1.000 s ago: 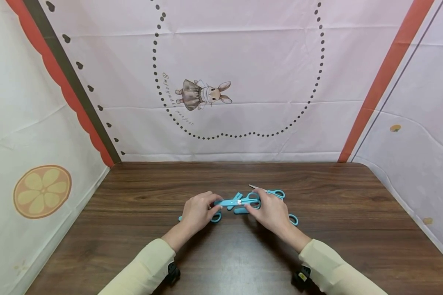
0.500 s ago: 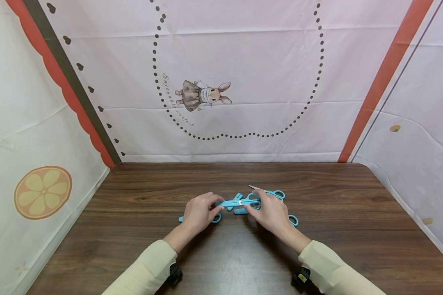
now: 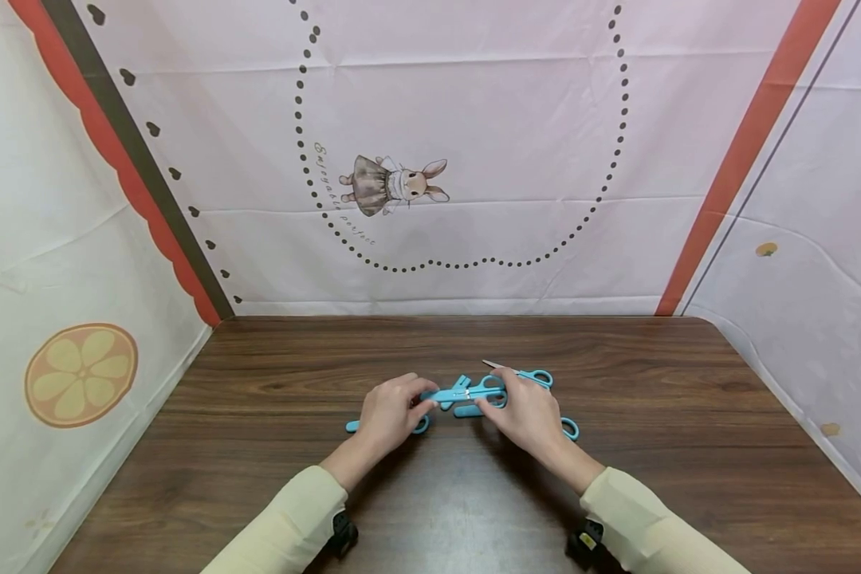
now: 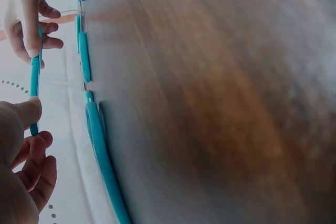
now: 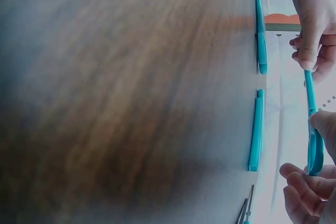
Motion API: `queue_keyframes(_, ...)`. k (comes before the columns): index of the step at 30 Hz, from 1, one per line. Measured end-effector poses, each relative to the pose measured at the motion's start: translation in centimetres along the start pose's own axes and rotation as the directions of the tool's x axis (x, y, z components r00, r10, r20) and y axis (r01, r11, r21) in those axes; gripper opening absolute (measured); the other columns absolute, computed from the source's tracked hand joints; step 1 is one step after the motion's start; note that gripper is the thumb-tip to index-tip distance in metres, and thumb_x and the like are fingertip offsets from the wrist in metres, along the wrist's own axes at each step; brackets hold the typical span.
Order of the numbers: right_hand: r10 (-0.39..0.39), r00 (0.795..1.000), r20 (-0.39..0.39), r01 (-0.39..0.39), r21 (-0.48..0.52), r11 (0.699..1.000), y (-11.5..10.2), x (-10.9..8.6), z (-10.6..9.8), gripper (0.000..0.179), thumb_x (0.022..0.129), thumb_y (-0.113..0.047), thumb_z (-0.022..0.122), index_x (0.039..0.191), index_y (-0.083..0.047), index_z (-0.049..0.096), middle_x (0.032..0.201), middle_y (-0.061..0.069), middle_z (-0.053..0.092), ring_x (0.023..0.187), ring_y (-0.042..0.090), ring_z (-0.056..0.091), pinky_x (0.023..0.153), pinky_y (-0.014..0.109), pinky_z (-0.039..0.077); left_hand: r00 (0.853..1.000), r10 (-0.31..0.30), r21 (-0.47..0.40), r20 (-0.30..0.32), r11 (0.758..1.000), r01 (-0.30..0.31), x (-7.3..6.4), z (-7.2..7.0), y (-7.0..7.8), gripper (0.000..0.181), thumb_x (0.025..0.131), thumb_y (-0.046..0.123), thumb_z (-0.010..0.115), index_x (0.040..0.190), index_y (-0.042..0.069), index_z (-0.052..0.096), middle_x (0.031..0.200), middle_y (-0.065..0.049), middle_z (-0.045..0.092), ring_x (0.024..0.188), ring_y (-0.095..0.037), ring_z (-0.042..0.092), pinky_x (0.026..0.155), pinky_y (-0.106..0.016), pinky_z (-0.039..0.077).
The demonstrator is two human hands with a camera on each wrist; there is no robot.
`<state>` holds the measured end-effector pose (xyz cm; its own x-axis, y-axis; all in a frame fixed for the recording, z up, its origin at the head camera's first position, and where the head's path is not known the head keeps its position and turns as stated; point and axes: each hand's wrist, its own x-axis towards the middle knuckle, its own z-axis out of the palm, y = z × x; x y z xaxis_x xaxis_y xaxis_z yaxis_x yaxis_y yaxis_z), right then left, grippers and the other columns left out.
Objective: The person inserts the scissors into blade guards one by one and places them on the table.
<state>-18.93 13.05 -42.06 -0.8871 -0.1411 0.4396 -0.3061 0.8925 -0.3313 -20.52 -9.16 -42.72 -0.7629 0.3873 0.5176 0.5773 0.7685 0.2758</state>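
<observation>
As right hand (image 3: 527,410) holds scissors (image 3: 466,394), left hand (image 3: 387,410) pinching, slightly closer than before

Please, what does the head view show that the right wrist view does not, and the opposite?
Only the head view shows the printed rabbit, the printed orange slice and the sleeves.
Only the right wrist view shows, from the side, the gap between the held scissors and the table.
Both show the left hand, the right hand, the held scissors and the table.
</observation>
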Motion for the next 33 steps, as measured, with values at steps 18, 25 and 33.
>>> queue_keyframes(18,0.001,1.000,0.017,-0.001,-0.005,1.000,-0.07,0.20,-0.05,0.049,0.076,-0.042,0.071,0.114,-0.012,0.060,0.058,-0.007,0.053,0.040,0.004,0.035,0.036,0.022,0.029,1.000,0.007,-0.024,-0.017,1.000,-0.008,0.03,0.39,0.01,0.017,0.076,0.026,0.076,0.092,0.022,0.071,0.069,0.012,0.054,0.054,0.001,0.043,0.046,-0.015,0.033)
queue_keyframes(25,-0.001,0.999,0.047,0.002,-0.012,1.000,-0.04,0.14,0.28,0.050,0.078,-0.045,0.068,0.116,-0.014,0.059,0.052,-0.010,0.045,0.038,0.005,0.033,0.035,0.023,0.027,1.000,0.007,-0.014,0.005,1.000,-0.007,-0.04,-0.03,-0.20,0.017,0.078,0.029,0.074,0.092,0.022,0.071,0.070,0.011,0.055,0.054,0.002,0.044,0.046,-0.015,0.034)
queue_keyframes(33,-0.018,0.999,0.050,0.019,-0.024,1.000,0.19,0.26,0.35,0.051,0.077,-0.047,0.069,0.116,-0.015,0.060,0.056,-0.011,0.047,0.042,0.005,0.034,0.036,0.024,0.027,0.998,-0.022,0.005,0.053,1.000,0.022,0.11,-0.29,-0.48,0.016,0.078,0.030,0.074,0.093,0.024,0.071,0.071,0.011,0.056,0.055,0.002,0.044,0.046,-0.015,0.034)
